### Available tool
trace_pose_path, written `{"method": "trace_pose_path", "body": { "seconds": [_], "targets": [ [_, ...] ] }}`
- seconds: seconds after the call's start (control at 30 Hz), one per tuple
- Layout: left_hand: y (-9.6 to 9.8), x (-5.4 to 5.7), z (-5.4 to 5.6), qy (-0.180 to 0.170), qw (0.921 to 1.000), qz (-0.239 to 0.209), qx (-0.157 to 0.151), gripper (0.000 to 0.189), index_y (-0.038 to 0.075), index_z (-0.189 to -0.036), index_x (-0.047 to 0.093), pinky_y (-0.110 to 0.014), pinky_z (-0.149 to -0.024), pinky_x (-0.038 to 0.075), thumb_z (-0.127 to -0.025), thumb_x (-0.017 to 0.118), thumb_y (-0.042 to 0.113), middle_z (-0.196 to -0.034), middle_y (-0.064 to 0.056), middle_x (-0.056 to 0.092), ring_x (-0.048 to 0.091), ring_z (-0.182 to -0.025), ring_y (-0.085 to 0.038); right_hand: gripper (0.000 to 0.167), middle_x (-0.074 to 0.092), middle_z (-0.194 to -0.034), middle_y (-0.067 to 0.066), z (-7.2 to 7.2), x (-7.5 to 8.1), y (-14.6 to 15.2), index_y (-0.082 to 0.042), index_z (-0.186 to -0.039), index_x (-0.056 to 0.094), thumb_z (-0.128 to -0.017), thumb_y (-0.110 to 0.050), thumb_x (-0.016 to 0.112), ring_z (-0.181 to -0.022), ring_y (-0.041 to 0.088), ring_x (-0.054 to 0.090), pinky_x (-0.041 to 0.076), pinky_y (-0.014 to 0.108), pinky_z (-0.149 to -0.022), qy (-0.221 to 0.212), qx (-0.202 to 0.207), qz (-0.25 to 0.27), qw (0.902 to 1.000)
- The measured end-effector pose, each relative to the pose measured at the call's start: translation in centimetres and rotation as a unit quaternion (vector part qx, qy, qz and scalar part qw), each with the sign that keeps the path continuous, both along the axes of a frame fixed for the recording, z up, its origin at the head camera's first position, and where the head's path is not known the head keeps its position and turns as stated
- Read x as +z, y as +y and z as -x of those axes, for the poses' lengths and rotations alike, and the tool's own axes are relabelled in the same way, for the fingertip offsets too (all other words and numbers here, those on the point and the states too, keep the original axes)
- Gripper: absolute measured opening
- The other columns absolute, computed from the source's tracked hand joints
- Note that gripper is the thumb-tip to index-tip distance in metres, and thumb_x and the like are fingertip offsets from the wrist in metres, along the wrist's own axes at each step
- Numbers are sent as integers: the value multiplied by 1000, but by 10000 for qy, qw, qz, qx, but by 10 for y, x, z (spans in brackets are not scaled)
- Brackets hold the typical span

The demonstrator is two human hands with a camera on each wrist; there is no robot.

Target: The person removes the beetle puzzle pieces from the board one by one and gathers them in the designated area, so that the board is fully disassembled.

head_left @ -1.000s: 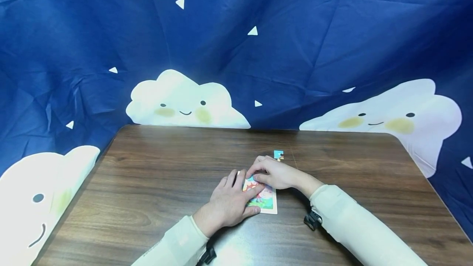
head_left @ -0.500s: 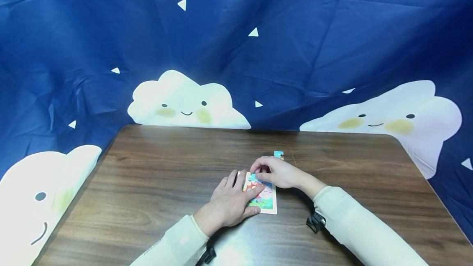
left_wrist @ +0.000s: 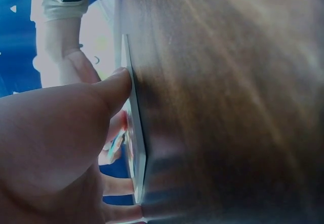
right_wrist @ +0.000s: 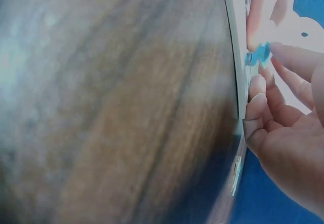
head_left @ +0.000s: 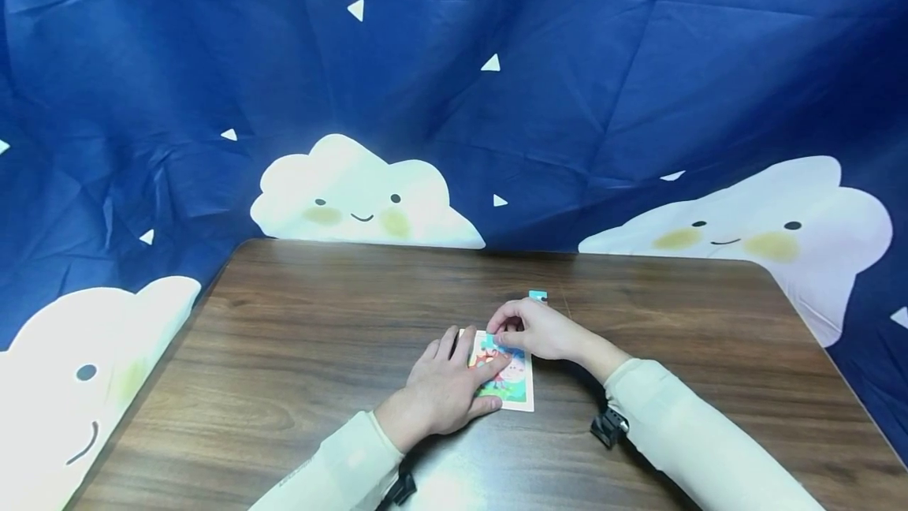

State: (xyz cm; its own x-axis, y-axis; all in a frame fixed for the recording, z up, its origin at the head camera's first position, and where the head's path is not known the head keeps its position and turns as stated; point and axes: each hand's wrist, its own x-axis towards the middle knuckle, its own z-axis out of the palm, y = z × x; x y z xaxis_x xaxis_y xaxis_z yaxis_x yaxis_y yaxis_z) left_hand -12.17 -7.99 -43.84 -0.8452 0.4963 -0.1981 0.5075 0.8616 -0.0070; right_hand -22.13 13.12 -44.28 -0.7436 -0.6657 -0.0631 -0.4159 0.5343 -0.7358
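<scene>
A small framed jigsaw puzzle (head_left: 522,398) with a bright cartoon picture lies flat on the table. My left hand (head_left: 443,390) rests across its left side, fingers spread, with the thumb on the lower edge. At the puzzle's top edge my right hand (head_left: 545,333) pinches a light blue puzzle piece (right_wrist: 261,54) between thumb and index finger. The right wrist view shows this piece tilted up from the board. Part of the picture is hidden under both hands.
Another puzzle piece (head_left: 537,296), blue on top, lies on the wooden table (head_left: 340,306) just beyond the right hand, which partly covers it. A blue curtain (head_left: 539,117) with white clouds hangs behind the table.
My right hand has shifted slightly right along the puzzle's top, and the blue piece in its pinch now shows more. It covers more of the loose piece behind. My left hand stays in place.
</scene>
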Motion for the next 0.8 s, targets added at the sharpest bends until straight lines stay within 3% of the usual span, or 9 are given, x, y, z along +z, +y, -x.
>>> {"method": "trace_pose_path", "body": {
  "seconds": [0.2,0.8],
  "targets": [
    [1,1,1,-24,10000,29,24,62,54,-164,36,-50,-124,39,-105,49,68,-172,-16,33,36,-158,-40,9,72,-92,-3,-1,1,1,-11,-104,77,-99,-5,72,-82,11,59,50,24,-77,-161,-20,123,9998],
    [2,2,0,-3,10000,14,-11,62,53,-164,36,-49,-122,41,-106,49,68,-171,-17,34,37,-158,-40,10,71,-95,0,-2,10,7,-11,-109,77,-103,-9,69,-88,15,60,50,26,-80,-69,-463,215,9987]
  ]
}}
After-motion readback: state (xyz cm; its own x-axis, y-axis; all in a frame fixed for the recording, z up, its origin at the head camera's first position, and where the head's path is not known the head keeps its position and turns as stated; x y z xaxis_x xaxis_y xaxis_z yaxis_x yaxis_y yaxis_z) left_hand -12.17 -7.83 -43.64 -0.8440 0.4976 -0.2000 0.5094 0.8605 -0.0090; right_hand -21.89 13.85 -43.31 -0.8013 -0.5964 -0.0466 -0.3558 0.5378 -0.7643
